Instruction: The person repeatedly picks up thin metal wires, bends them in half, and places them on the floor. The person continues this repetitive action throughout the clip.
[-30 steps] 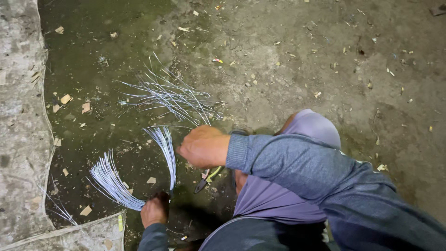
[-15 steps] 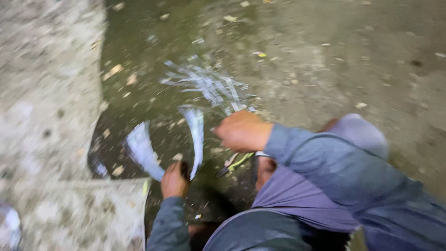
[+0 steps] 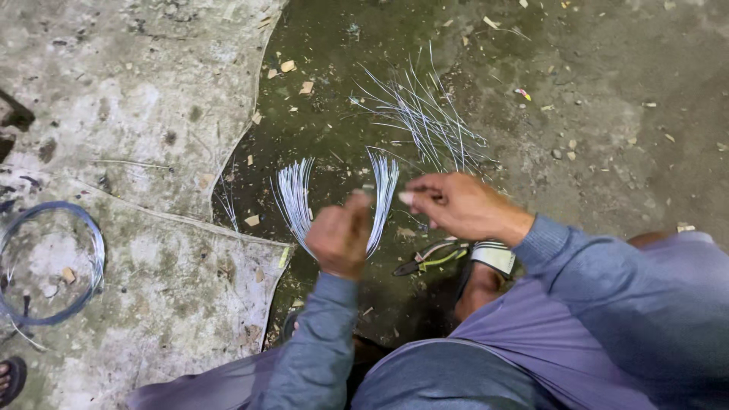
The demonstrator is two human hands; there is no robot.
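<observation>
My left hand (image 3: 339, 237) is closed around a bent bundle of thin silvery wire pieces (image 3: 296, 199). The bundle's two ends fan upward on either side of the fist. My right hand (image 3: 456, 203) hovers just right of it, fingers pinched near the bundle's right end (image 3: 383, 182); whether it holds a wire is unclear. A loose pile of cut wires (image 3: 429, 118) lies on the dark wet ground beyond both hands. Pliers with a yellow-green handle (image 3: 427, 260) lie on the ground under my right wrist.
A coil of wire (image 3: 47, 262) lies on the pale concrete slab (image 3: 137, 114) at the left. My sandalled foot (image 3: 486, 266) rests near the pliers. Another sandal toe (image 3: 11, 378) shows at the bottom left corner. Small chips litter the ground.
The view has swung to the left, bringing the wire coil into sight. My left hand has risen with the bundle, and my right hand has lifted and moved beside the bundle.
</observation>
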